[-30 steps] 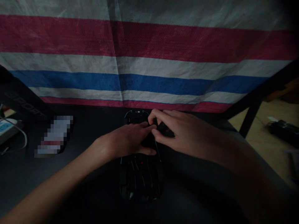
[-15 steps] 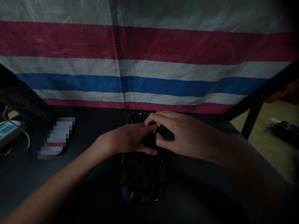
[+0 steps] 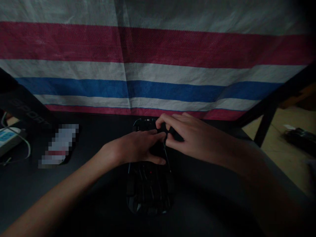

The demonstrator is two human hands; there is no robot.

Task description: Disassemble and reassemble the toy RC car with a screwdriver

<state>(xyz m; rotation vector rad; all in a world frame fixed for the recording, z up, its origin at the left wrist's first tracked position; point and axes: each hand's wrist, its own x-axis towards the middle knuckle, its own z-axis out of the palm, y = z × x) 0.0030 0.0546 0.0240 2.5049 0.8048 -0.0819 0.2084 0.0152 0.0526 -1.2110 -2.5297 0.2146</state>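
At the left, toward the far edge of the table (image 3: 98,194), we see a dark cylinder (image 3: 28,107) lettered "SPORT", and in front of it a white power strip (image 3: 9,140) with blue sockets and a pale cable (image 3: 29,149) looping beside it. Next comes a slim pixelated object (image 3: 59,144), lying slantwise well apart from our hands. Our left hand (image 3: 135,144) lies palm down and open, fingers stretched across a black toy car (image 3: 149,189), thumb spread nearer us. The car sits around mid-table, its far end near the far edge, where a striped sheet (image 3: 158,89) rises; a small red dot (image 3: 150,172) shows on it. Our right hand (image 3: 190,133) bends at the car's right side, thumb and forefinger curled toward each other; we cannot tell whether they grip anything in the gloom. Beyond the table's right edge, a black post (image 3: 265,126) stands before a pale floor (image 3: 274,149).
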